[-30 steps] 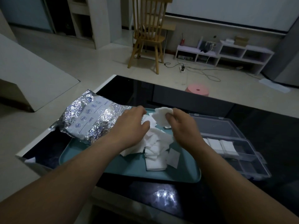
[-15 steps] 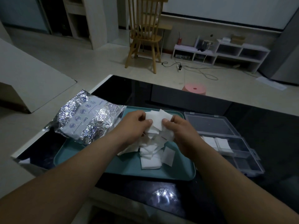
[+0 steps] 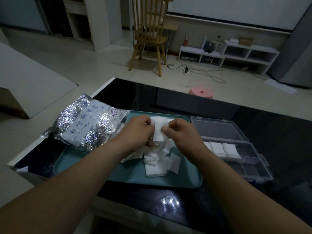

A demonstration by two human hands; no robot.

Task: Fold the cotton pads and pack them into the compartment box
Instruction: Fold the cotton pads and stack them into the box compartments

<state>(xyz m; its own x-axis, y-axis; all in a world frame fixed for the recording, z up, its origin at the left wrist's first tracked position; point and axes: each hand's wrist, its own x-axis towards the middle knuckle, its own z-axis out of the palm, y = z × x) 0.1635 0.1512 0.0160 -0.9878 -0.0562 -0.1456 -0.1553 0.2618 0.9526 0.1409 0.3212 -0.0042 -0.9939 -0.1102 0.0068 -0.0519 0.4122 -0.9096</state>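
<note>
A white cotton pad (image 3: 159,130) is held up above the teal tray (image 3: 121,176), doubled over into a narrow upright strip. My left hand (image 3: 136,130) pinches its left edge and my right hand (image 3: 180,134) pinches its right edge with the thumb on the front. Under the hands a loose heap of white cotton pads (image 3: 157,161) lies on the tray. To the right stands the clear compartment box (image 3: 253,168), lid open, with folded pads (image 3: 224,149) in its rear row of compartments.
A crinkled silver foil bag (image 3: 86,122) lies on the tray's left end and overhangs the black glossy table (image 3: 278,132). The table's left edge is near the bag. On the floor beyond are a pink stool (image 3: 201,92) and a wooden chair (image 3: 149,36).
Both hands came together on one pad lifted from the heap. It went from a flat square to a narrow folded strip held between the fingers.
</note>
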